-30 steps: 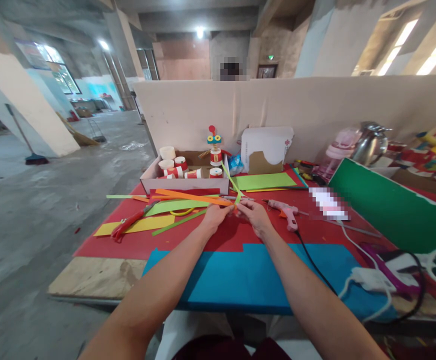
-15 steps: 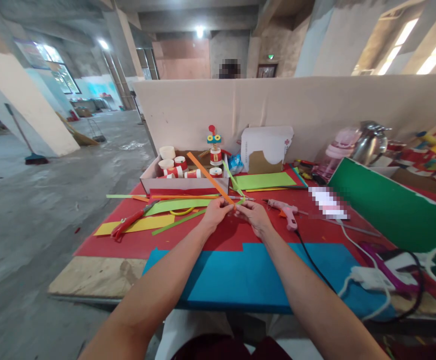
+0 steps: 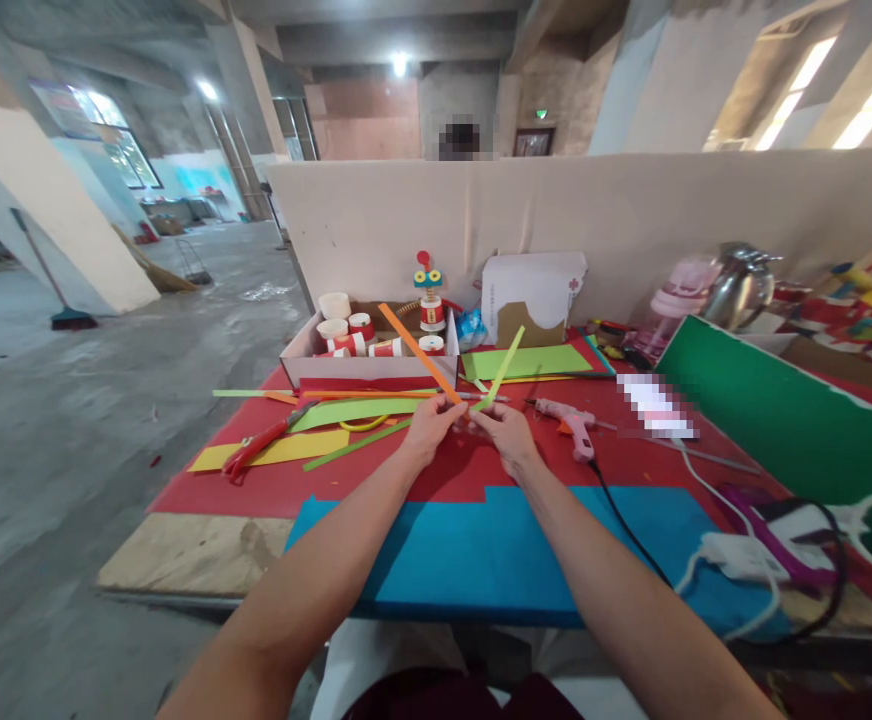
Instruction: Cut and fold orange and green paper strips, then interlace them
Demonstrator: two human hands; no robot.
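Observation:
My left hand (image 3: 430, 428) and my right hand (image 3: 509, 433) meet over the red sheet (image 3: 451, 470) in the middle of the table. The left hand pinches the near end of an orange paper strip (image 3: 417, 352) that slants up and away to the left. The right hand pinches the near end of a light green paper strip (image 3: 504, 366) that slants up to the right. The two strips' near ends come together between my fingertips.
A blue sheet (image 3: 511, 555) lies nearest me. Red scissors (image 3: 260, 443), yellow and green paper and loose strips lie at the left. A box of paper cups (image 3: 365, 350) stands behind. A pink glue gun (image 3: 572, 424) with its black cord lies right, next to a green board (image 3: 788, 420).
The orange strip rose from lying flat to slanting upward. The green strip swung from leaning left to leaning right. Both hands stayed almost in place.

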